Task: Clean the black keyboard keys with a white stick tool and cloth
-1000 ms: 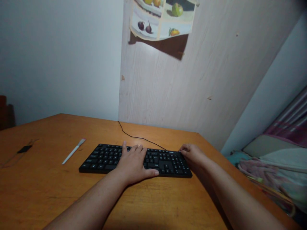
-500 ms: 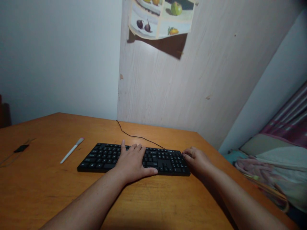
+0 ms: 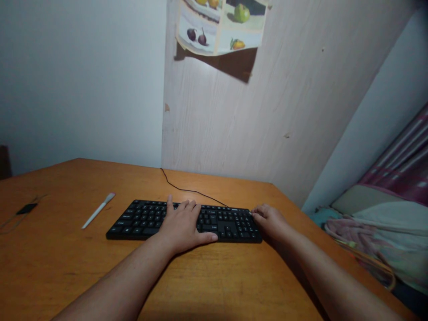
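Observation:
A black keyboard lies flat on the wooden desk. My left hand rests across its middle, fingers spread and thumb stretched along the front edge; the keys beneath are covered. At the keyboard's upper right corner is my right hand, its fingers drawn together in a pinch by the number keys. A tiny pale spot shows at those fingertips, too small to name. Left of the keyboard lies a white-handled brush with pinkish bristle tips.
A thin black cable runs from the keyboard to the desk's back edge. On the far left of the desk sits a small black item with thin cords. A fruit picture hangs on the wall; bedding lies to the right.
The whole view has shifted slightly, so everything sits a little further left. Both hands keep nearly the same places on the keyboard.

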`<state>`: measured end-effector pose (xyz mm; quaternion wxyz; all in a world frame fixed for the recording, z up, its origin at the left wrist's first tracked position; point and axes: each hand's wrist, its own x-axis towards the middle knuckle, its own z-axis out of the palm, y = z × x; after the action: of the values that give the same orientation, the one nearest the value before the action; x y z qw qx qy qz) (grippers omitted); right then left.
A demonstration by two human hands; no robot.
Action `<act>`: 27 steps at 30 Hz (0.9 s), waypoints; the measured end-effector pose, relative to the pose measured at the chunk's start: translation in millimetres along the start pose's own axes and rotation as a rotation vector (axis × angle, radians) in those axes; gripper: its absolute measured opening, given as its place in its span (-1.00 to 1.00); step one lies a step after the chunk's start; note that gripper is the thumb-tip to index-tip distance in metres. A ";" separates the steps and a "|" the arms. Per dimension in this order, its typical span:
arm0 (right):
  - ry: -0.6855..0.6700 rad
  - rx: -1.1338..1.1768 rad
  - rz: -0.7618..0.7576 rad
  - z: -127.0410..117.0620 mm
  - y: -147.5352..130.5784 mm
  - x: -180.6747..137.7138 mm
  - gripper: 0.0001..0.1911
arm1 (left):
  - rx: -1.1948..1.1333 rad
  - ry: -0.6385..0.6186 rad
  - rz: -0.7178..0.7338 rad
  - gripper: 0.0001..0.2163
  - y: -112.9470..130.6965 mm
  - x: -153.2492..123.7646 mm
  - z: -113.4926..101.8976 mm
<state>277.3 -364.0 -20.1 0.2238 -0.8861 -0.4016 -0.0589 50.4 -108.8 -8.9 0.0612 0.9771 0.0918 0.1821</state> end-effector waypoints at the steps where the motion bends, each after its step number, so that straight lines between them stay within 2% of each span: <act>1: -0.005 0.008 0.003 -1.1 -0.6 -3.0 -0.78 | -0.002 -0.003 -0.004 -0.05 0.0 0.1 -0.1; 15: -0.019 0.081 0.024 -14.1 -15.7 -56.9 -0.78 | 0.009 0.020 0.002 -0.07 -2.6 1.1 5.3; 27: -0.047 -0.078 0.019 -21.6 -41.1 -99.3 -0.75 | 0.026 0.017 0.007 -0.06 -0.8 1.5 2.1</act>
<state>182.0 -417.9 -14.7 0.1802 -0.8991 -0.3957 -0.0516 52.4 -107.9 -10.5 0.0469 0.9765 0.0915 0.1894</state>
